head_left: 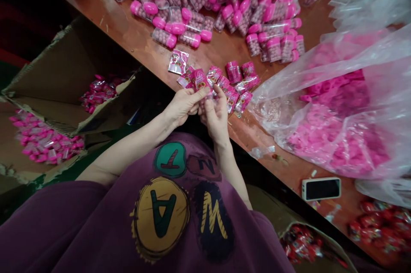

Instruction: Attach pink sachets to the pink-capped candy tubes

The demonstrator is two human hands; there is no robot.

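Note:
Between my two hands is a small clear candy bottle (pixel 202 105) filled with pale pink balls, its upper part covered by a pink printed sleeve (pixel 199 79). My left hand (pixel 182 105) pinches the sleeve with thumb and fingers. From the other side, my right hand (pixel 216 114) closes around the bottle, thumb along its front. Just beyond my fingers lie several loose pink printed sleeves (pixel 231 95), some flat and some opened into tubes. A flat sleeve (pixel 178 61) rests apart to the left.
A big heap of pink-capped candy bottles (pixel 192 3) covers the table's far side. On the right stand a clear plastic bag of pink parts (pixel 346 106) and a phone (pixel 321 188). Cardboard boxes (pixel 41 67) holding pink pieces are at left; red wrapped items (pixel 382 226) lie lower right.

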